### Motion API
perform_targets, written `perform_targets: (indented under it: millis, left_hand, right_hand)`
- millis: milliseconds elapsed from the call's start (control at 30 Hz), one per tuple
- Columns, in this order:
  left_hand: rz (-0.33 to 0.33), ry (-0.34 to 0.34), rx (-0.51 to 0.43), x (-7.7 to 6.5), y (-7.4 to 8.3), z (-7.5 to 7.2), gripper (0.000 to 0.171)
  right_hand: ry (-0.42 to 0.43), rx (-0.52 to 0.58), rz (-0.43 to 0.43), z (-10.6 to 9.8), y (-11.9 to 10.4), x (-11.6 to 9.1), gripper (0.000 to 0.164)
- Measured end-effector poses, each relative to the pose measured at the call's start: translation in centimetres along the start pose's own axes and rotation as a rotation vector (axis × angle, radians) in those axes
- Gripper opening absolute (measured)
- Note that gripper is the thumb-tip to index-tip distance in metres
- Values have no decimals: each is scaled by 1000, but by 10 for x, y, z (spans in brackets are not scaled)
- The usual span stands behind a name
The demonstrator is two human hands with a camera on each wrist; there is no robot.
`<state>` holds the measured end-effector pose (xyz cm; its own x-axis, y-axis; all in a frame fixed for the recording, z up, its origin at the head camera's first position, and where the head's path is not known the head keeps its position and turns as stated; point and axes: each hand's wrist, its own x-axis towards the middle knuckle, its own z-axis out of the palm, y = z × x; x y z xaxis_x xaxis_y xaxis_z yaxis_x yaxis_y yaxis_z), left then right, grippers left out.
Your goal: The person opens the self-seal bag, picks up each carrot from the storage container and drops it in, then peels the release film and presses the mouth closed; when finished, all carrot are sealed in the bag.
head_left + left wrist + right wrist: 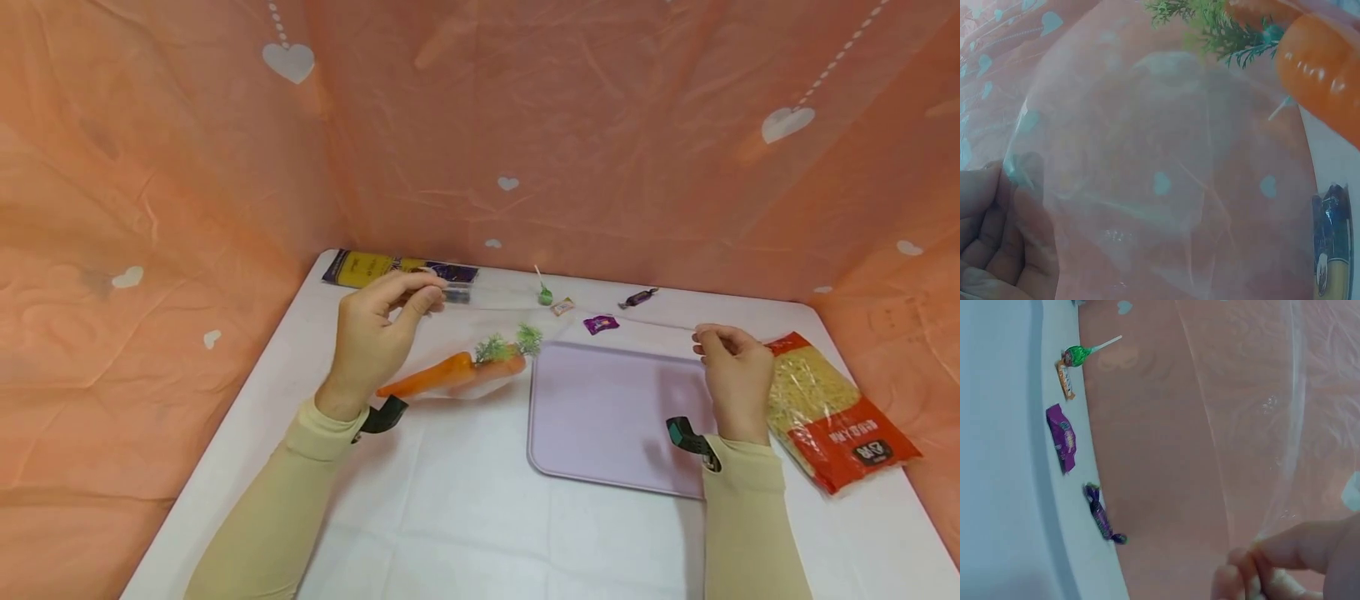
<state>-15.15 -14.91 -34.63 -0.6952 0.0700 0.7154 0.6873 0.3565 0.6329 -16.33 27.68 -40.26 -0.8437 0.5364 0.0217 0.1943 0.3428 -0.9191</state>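
Note:
In the head view, a clear plastic bag [480, 321] with orange carrots [442, 375] and feathery green tops in it hangs under my left hand [378, 329]. That hand pinches the bag's upper edge between thumb and fingertips. My right hand [735, 367] is raised over the right end of the tray, pinching a thin clear stretch of plastic drawn out from the bag. In the right wrist view, clear film [1294, 425] narrows into the fingertips [1257, 547]. Close up in the left wrist view, the carrots [1322, 69] show beside the see-through film [1147, 156].
A lilac tray [600, 417] lies on the white table. Behind it are a green lollipop [545, 296], a small orange-and-white candy [562, 307], a purple candy [601, 324] and a dark twist-wrapped candy [639, 298]. A noodle packet [840, 417] lies right, a yellow-and-blue packet [363, 268] back left.

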Motion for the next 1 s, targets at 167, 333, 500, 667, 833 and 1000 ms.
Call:
perform_targets:
  millis: [167,333,500,667,833,1000]
  left_hand:
    - [4,5,-8,1,0,0,14]
    - [7,2,-29,1,0,0,14]
    - [11,10,-30,1,0,0,15]
    - [14,2,-37,1,1,1,15]
    - [16,8,-42,2,0,0,15]
    - [8,11,-59,2,0,0,16]
  right_hand:
    - [-126,-213,22,-7,8,4,39]
    - [-243,-368,-20,-1,15,5,43]
    - [-313,-448,33,-4,20,4,44]
    - [-445,-539,136,-18,23,7,45]
    - [-439,-624,137,-25,24,8,45]
    - [-347,-710,94,-30,21,7,46]
